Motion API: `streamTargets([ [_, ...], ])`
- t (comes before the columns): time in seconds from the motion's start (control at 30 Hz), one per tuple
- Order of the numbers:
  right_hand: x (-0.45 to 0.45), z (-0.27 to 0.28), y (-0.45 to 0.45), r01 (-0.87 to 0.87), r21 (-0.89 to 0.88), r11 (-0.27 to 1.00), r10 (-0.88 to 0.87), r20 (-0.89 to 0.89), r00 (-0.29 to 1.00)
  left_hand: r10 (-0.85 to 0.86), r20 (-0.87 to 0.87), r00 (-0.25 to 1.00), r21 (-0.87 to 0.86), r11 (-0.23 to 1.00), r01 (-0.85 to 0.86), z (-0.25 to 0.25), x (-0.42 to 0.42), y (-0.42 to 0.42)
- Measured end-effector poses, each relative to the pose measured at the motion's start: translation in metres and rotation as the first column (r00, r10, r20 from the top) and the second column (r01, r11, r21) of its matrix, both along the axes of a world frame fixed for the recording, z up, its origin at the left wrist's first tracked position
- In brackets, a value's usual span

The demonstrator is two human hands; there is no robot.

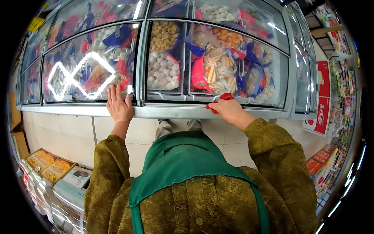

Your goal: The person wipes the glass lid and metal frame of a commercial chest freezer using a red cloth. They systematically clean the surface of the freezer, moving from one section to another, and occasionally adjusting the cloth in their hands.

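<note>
My left hand (119, 104) lies flat, fingers apart, over the front rim and lower glass of a chest freezer. My right hand (230, 109) grips a red cloth (226, 96) at the freezer's metal front rim (175, 112), right of the middle post. Behind the sliding glass lid (163, 96) are open bags of frozen food: white balls (163, 71), tan cubes (164, 35), orange pieces (228, 37) and orange-and-white striped pieces (220, 70). Light reflections cross the left glass.
Stacked boxed goods (55, 168) stand behind me at the lower left. To the right are another glass-topped freezer (302, 79), a red sign board (323, 99) and shelves of packaged goods (340, 111). Pale floor tiles (67, 131) lie below the freezer.
</note>
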State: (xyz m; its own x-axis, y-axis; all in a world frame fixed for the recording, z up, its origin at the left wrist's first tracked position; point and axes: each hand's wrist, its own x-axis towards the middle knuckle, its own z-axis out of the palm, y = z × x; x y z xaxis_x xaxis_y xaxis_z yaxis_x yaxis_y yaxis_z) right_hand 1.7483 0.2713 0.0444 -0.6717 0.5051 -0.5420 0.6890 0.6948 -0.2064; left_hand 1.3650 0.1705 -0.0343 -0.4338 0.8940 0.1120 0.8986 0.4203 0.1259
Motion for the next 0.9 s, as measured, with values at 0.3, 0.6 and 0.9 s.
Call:
streamTargets([
  [0.3, -0.056, -0.005, -0.006, -0.048, -0.035, 0.998, 0.043, -0.134, 0.99, -0.022, 0.031, 0.999, 0.064, 0.998, 0.02, -0.003, 0.0, -0.002],
  [0.6, -0.109, -0.008, 0.0, -0.058, -0.078, 0.995, 0.042, -0.189, 0.981, -0.023, 0.017, 1.0, 0.042, 0.999, 0.023, 0.001, -0.002, 0.002],
  [0.9, -0.04, 0.005, 0.001, -0.058, -0.072, 0.996, 0.067, 0.13, 0.989, -0.011, 0.039, 0.999, 0.046, 0.999, 0.009, 0.0, 0.001, 0.0],
])
